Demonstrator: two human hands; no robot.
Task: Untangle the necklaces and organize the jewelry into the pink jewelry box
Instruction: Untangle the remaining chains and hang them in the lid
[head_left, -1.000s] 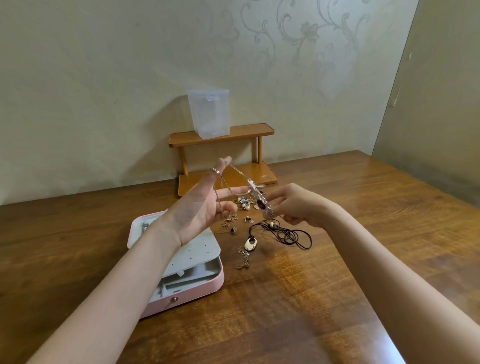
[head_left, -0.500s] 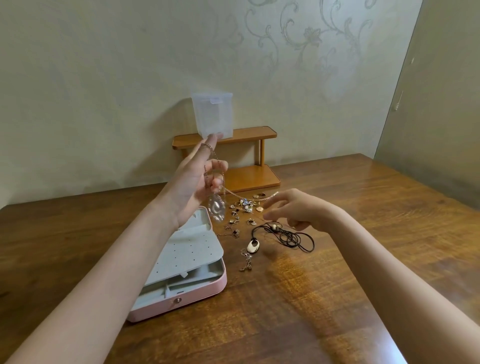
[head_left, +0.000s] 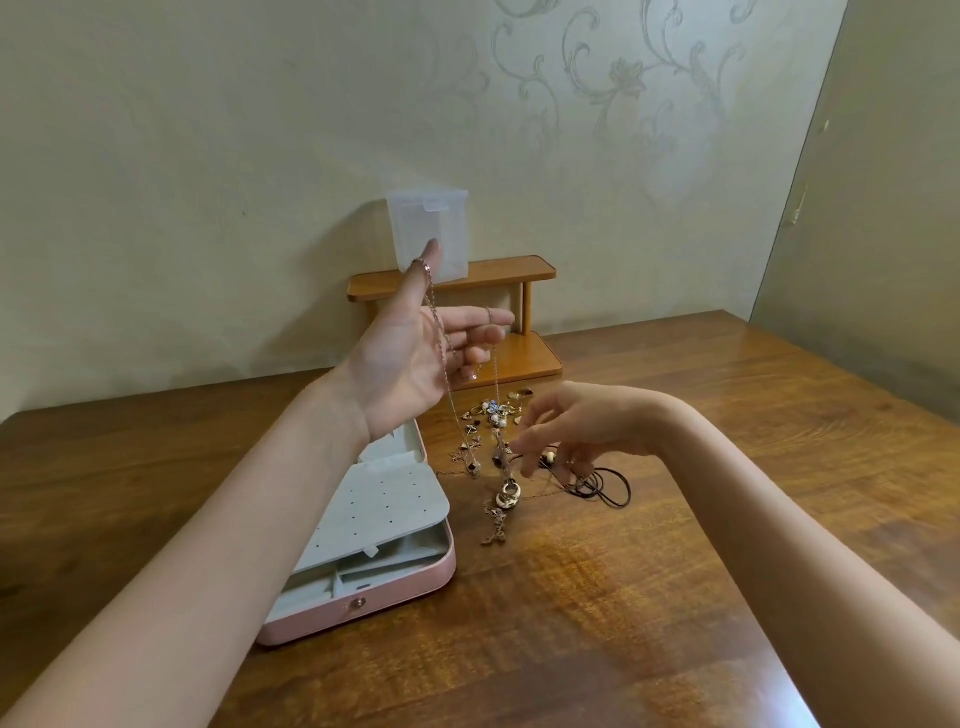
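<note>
My left hand (head_left: 410, 358) is raised palm-up above the table, thumb and index finger straight. A thin chain necklace (head_left: 441, 332) is draped over both and hangs down to the table near a ring-shaped pendant (head_left: 508, 493). My right hand (head_left: 566, 431) hovers lower, its loose fingers pointing down beside the hanging chain and over a black cord necklace (head_left: 610, 486); I cannot tell if they touch either. The pink jewelry box (head_left: 395, 605) lies open at the left with a grey perforated insert (head_left: 384, 512). A pile of small jewelry (head_left: 493, 413) lies behind the hands.
A small wooden two-tier shelf (head_left: 524, 358) stands against the wall, with a clear plastic container (head_left: 447, 218) on its top tier. The wooden table (head_left: 675, 571) extends right and toward me. A wall corner rises at the right.
My left hand has spread out, and the chain now hangs long from thumb and index finger. My right hand has dropped toward the table and the black cord.
</note>
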